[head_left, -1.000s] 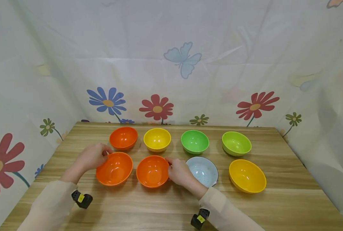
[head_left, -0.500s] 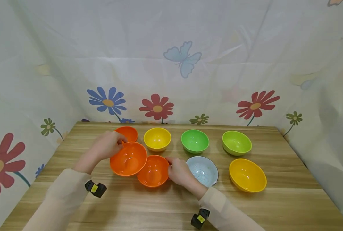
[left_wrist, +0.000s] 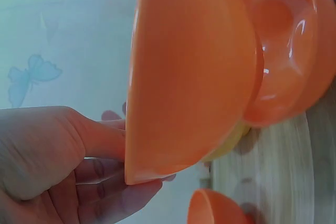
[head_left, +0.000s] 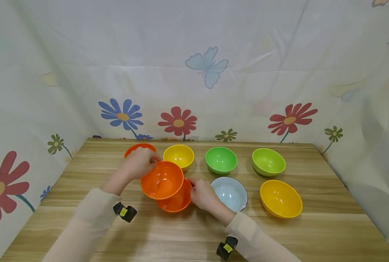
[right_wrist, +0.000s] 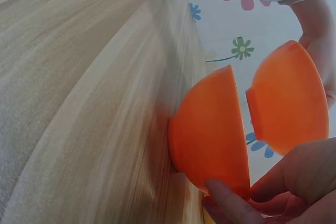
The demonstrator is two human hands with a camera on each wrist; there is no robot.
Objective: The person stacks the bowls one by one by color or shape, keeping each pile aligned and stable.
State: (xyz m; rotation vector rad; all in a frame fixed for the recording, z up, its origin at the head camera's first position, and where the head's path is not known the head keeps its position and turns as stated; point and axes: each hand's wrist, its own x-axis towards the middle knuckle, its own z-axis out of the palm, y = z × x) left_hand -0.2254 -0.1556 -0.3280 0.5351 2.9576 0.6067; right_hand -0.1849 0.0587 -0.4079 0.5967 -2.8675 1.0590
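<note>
My left hand (head_left: 139, 163) pinches the rim of an orange bowl (head_left: 162, 181) and holds it up off the table. In the left wrist view the thumb is inside the rim of this raised bowl (left_wrist: 189, 77), with fingers on its outer side. Below it and slightly to the right, a second orange bowl (head_left: 176, 203) stands on the table, partly covered by the raised one in the head view. My right hand (head_left: 202, 194) pinches that lower bowl's right rim. The right wrist view shows a gap between the raised bowl (right_wrist: 291, 100) and the standing bowl (right_wrist: 212, 129).
Along the back stand an orange bowl (head_left: 139, 147), partly behind my left hand, a yellow bowl (head_left: 179, 155), a green bowl (head_left: 221, 160) and a lime bowl (head_left: 268, 162). A pale blue dish (head_left: 229, 194) and a deep yellow bowl (head_left: 281, 199) stand right of my right hand.
My left hand has lifted the left orange bowl off the table and carried it right, over the second orange bowl. My right hand has stayed at the second bowl's rim.
</note>
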